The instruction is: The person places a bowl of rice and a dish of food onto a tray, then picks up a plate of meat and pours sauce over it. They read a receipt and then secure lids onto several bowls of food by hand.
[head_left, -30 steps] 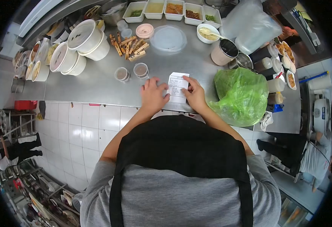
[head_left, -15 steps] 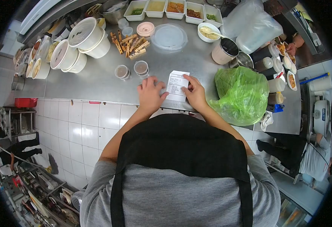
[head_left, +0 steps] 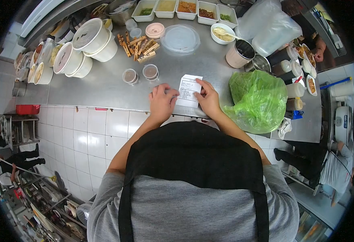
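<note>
A white printed receipt (head_left: 189, 89) lies over the steel counter (head_left: 116, 86) in front of me. My right hand (head_left: 209, 98) grips its right edge, index finger above and thumb below. My left hand (head_left: 161, 102) is at the left edge, fingers curled and thumb and index closed together on the paper. Two small lidded cups of brown sauce, one (head_left: 150, 71) nearer the receipt and another (head_left: 130, 76) farther left, stand beyond my left hand. To the right of my right hand sits a green plastic bag (head_left: 257, 103), bulging and full.
Wooden clothespins (head_left: 142, 47), a clear round lid (head_left: 180, 39) and white tubs of ingredients (head_left: 187, 9) lie farther back. Lidded white containers (head_left: 90, 36) are stacked left. A metal canister (head_left: 240, 54) and squeeze bottles (head_left: 294, 90) stand right. Other people work at both sides.
My left hand's fingers have drawn together at the receipt's left edge. The right hand stays at its edge. At far left, a person has moved a long-handled broom.
</note>
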### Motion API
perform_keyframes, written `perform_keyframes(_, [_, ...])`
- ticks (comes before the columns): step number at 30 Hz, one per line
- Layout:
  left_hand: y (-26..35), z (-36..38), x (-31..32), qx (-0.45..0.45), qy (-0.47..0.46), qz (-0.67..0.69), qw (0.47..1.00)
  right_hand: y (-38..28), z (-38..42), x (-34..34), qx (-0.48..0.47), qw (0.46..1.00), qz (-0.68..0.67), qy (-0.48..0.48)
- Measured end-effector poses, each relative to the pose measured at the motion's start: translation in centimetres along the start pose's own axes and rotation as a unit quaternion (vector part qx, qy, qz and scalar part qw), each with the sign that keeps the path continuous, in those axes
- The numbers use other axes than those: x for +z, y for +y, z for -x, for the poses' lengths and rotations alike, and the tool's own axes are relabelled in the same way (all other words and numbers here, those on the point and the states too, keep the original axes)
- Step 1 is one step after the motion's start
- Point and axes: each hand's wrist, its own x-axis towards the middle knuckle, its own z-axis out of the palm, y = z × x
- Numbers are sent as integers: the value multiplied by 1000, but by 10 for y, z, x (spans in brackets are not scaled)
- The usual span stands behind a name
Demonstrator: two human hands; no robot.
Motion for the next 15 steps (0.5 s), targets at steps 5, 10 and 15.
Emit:
perform_keyframes(5, [-3, 2, 7, 45, 3, -12, 999, -1, 0, 0, 2, 1000, -11, -3])
perform_keyframes(10, [4, -2, -12, 1, -4, -85, 996, -4, 0, -1, 8, 1000, 5, -4])
perform_keyframes(15, [-16, 5, -13, 23, 48, -87, 995, -50, -2, -22, -47, 998, 33, -20])
